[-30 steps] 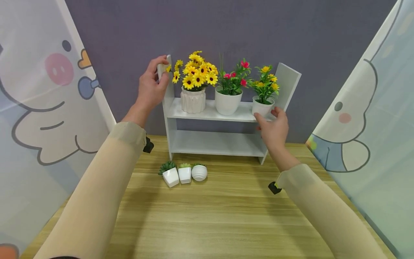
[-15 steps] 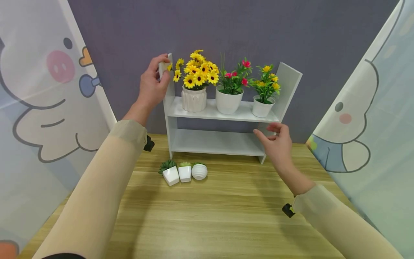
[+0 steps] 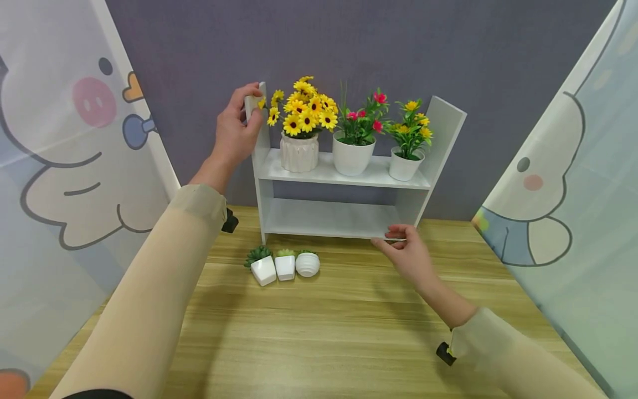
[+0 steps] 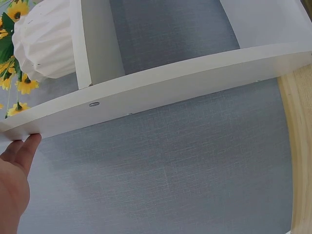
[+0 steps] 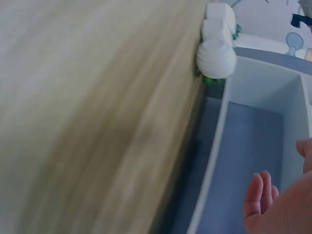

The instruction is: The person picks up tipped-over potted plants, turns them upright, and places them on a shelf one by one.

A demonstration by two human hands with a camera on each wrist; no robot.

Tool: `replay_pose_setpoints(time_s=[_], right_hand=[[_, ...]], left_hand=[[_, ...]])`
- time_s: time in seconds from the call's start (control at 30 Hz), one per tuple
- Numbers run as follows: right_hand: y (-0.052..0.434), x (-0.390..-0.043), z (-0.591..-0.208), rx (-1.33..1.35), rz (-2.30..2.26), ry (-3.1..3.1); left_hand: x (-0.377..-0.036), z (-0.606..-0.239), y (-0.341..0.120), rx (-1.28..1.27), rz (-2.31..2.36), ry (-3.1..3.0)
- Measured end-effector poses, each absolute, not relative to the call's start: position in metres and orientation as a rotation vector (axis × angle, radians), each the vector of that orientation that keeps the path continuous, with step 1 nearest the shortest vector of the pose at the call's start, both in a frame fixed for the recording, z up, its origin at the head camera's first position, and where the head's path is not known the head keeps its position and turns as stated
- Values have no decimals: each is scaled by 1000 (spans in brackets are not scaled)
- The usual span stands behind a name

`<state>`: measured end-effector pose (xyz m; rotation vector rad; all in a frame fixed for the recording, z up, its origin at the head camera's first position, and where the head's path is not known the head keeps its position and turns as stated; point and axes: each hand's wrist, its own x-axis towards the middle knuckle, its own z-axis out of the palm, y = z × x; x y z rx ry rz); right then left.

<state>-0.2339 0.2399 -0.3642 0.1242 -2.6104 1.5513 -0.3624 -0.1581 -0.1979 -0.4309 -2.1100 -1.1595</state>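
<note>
A white two-tier shelf [image 3: 344,182] stands against the grey backdrop. My left hand [image 3: 238,124] holds the top of its left side panel, fingers at the outer face in the left wrist view. On the upper board stand three potted flowers: a yellow sunflower pot [image 3: 299,154], a pink-flowered pot [image 3: 353,157] and a small yellow-flowered pot [image 3: 405,165]. My right hand [image 3: 411,256] is in front of the lower right corner of the shelf, fingers loosely bent, holding nothing. Nearest on the table are a succulent in a square white pot [image 3: 263,271], another square-potted one [image 3: 285,267] and a round ribbed pot [image 3: 307,265].
The wooden table [image 3: 319,332] stretches from the shelf toward me. Cartoon-printed panels stand at the left [image 3: 65,183] and right [image 3: 563,210]. The lower board [image 3: 329,218] lies beneath the flower pots.
My right hand has left the small yellow-flowered pot and moved down and slightly left toward the table. My left hand stays on the side panel.
</note>
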Motion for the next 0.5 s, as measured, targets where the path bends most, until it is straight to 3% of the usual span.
replay_pose_setpoints(time_s=[0.5], right_hand=[[198,-235,-406,206,1756,-2731]], left_hand=[[-363,-198,-158,-429,-1159,-2113]])
